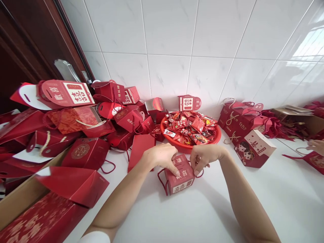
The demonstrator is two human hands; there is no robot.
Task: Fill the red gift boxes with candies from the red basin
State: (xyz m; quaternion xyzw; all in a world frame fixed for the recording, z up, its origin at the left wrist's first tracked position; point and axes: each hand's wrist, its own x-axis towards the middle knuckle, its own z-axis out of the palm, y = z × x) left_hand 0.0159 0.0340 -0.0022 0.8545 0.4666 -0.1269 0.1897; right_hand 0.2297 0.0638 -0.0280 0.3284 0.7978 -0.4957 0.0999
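A small red gift box (180, 185) with pale lettering lies on the white tabletop (202, 216), a dark red cord looped out at each side. My left hand (163, 158) rests on its top, with the thumb pressed on the upper flap and the other fingers curled behind. At the box's right edge, my right hand (204, 158) is closed in a pinch near the cord; what lies between its fingertips is too small to make out. Just behind both hands stands a round red basket (180, 145) heaped with wrapped sweets (197, 125).
Many red gift boxes (86, 152) are piled at the left, partly in a cardboard carton (22, 195). Upright boxes (254, 148) stand right of the basket. Another person's hand (316, 146) shows at the right edge near a red box (315, 161). A tiled wall (169, 27) rises behind.
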